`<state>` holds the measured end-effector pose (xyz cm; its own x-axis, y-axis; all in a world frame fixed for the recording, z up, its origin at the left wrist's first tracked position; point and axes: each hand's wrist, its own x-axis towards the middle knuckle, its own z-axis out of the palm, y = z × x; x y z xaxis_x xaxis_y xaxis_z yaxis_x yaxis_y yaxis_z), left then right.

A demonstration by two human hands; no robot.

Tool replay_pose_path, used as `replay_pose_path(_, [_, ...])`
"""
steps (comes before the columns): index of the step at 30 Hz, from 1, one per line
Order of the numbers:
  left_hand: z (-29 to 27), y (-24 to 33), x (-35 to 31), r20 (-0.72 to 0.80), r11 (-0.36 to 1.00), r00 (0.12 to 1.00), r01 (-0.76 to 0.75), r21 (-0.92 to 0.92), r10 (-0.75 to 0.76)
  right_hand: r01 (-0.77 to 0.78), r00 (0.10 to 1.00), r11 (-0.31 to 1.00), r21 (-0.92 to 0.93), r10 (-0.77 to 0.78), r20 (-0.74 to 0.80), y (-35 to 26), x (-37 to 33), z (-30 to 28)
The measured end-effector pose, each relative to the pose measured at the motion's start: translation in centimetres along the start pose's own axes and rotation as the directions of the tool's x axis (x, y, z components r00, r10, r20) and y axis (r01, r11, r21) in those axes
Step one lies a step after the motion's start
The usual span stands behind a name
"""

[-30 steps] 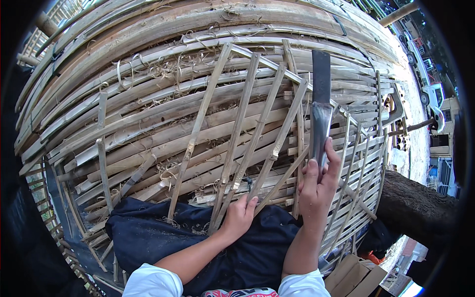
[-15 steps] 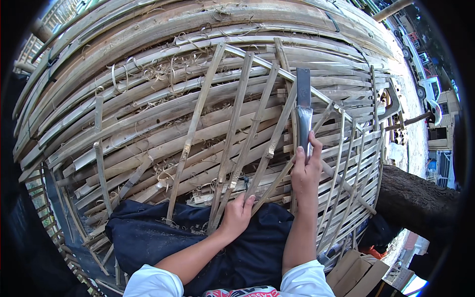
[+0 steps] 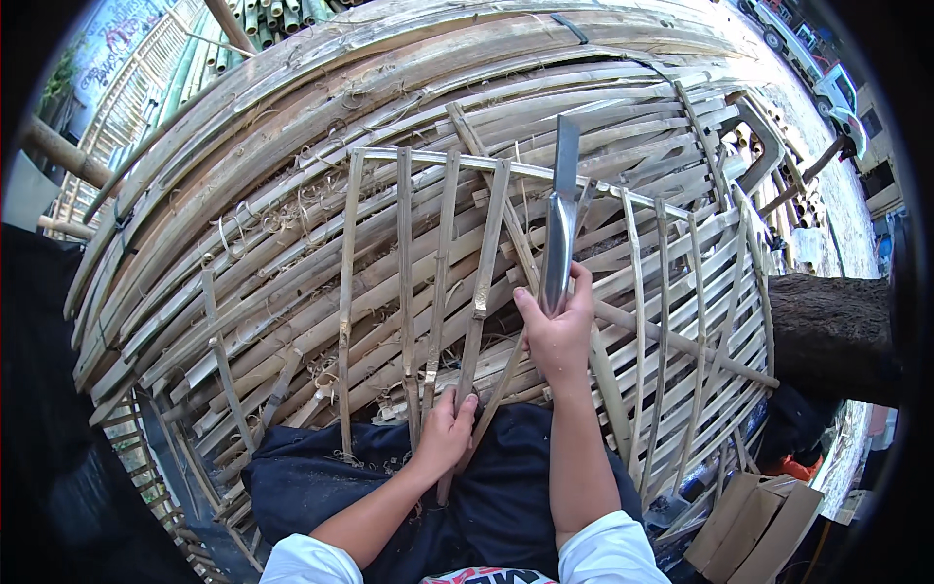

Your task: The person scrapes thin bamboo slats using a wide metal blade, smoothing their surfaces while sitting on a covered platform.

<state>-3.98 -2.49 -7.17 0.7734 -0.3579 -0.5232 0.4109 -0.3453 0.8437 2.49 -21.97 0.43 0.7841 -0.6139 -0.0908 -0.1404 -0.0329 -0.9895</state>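
My left hand [image 3: 443,438] is closed round the lower part of a bamboo slat [image 3: 488,253], just above the dark cloth [image 3: 331,477] over my lap. That slat is one of several uprights joined at their tops to a thin bamboo crossbar [image 3: 533,171]. To its right, my right hand [image 3: 562,341] grips a flat-bladed metal knife [image 3: 557,234] by its shiny metal handle. The blade points up and away from me and crosses in front of the crossbar, so I cannot tell if it touches. The handle's lower end is hidden in my fingers.
Behind the frame lies a wide stack of split bamboo strips [image 3: 292,165] with curled shavings. More slatted bamboo [image 3: 696,292] stretches to the right, near a dark log [image 3: 827,336]. An open cardboard box [image 3: 754,526] stands at lower right; a truck [image 3: 835,92] is beyond.
My view has shifted. The knife has turned and moved left with my right hand. The slat frame has tilted more upright, and my left hand stays closed low on a slat.
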Motion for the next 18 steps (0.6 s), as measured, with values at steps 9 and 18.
replay_pose_path(9, [-2.2, 12.9, -4.6, -0.026, 0.747, 0.975, -0.15, 0.647, 0.219, 0.037, 0.991, 0.988, 0.149, -0.017, -0.132, 2.9, 0.4, 2.6])
replay_pose_path(18, [-0.4, 19.2, 18.6, -0.25, 0.36, 0.41, -0.217, 0.907, 0.877, -0.003, 0.992, 0.981, 0.193, 0.028, -0.125, 3.5, 0.3, 3.7])
